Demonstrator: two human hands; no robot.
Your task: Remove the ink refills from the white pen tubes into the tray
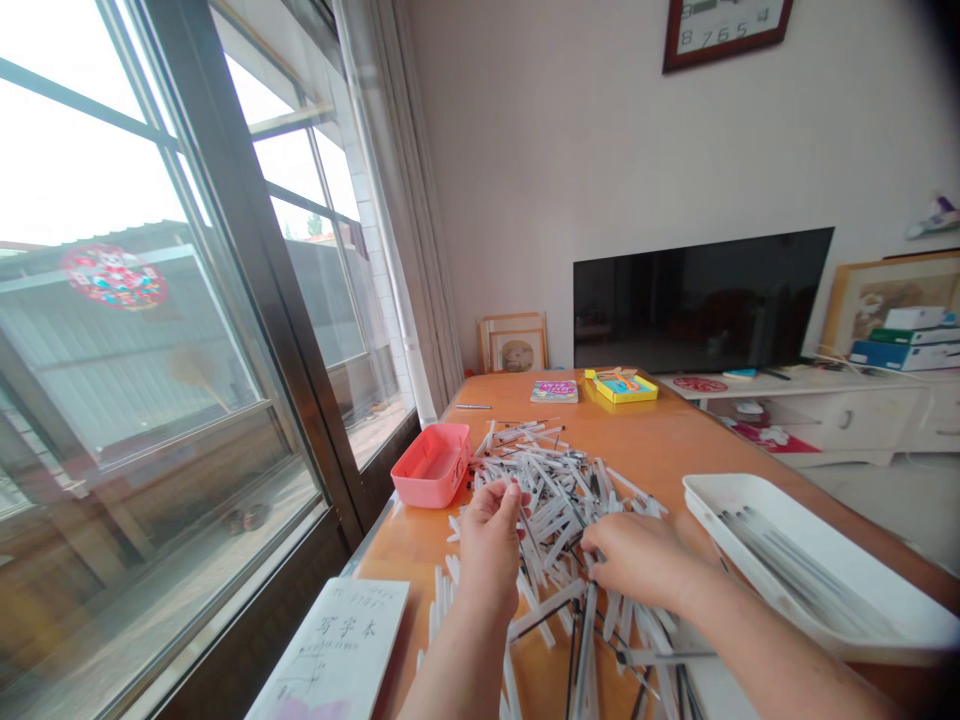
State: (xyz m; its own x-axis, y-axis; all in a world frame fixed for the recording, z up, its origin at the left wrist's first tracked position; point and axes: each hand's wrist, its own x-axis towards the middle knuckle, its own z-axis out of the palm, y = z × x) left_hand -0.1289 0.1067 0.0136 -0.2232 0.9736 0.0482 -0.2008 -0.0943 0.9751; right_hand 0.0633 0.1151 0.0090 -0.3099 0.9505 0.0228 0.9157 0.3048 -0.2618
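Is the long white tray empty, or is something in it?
Not empty, but not full: slim rods lie side by side in the white tray.

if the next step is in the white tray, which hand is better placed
Right, I think: the right hand is nearer the white tray, while the left hand is farther off, near the pink box.

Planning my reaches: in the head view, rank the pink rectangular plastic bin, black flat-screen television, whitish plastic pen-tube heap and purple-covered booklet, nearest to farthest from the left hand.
1. Pen-tube heap: around the left hand, mostly rightward.
2. Pink bin: ahead, to its left.
3. Booklet: toward the far end of the table.
4. Television: beyond the table, rightward.
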